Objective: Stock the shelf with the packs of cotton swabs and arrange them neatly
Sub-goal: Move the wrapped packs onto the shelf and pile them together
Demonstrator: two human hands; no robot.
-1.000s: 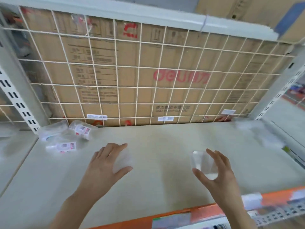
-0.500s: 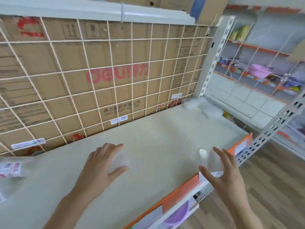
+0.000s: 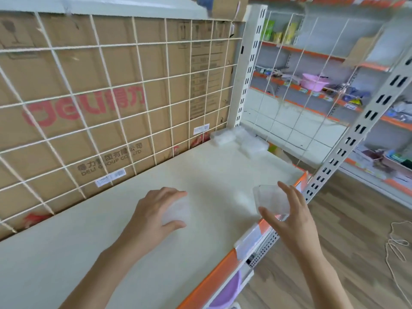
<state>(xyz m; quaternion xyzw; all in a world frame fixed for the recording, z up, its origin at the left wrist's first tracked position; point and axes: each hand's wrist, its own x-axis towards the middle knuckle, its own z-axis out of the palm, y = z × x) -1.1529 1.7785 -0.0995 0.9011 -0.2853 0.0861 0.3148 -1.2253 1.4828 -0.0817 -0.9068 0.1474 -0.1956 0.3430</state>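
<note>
- The cream flat shelf, backed by a white wire grid, was being stocked; the step looked like bringing two packs toward the far right.
- A cluster of clear plastic cotton-swab packs sat in the far right corner.
- The left hand curled over a translucent pack at mid-shelf.
- The right hand pinched a clear pack above the near right edge.
- Next, each probably needed setting square beside that cluster.
</note>
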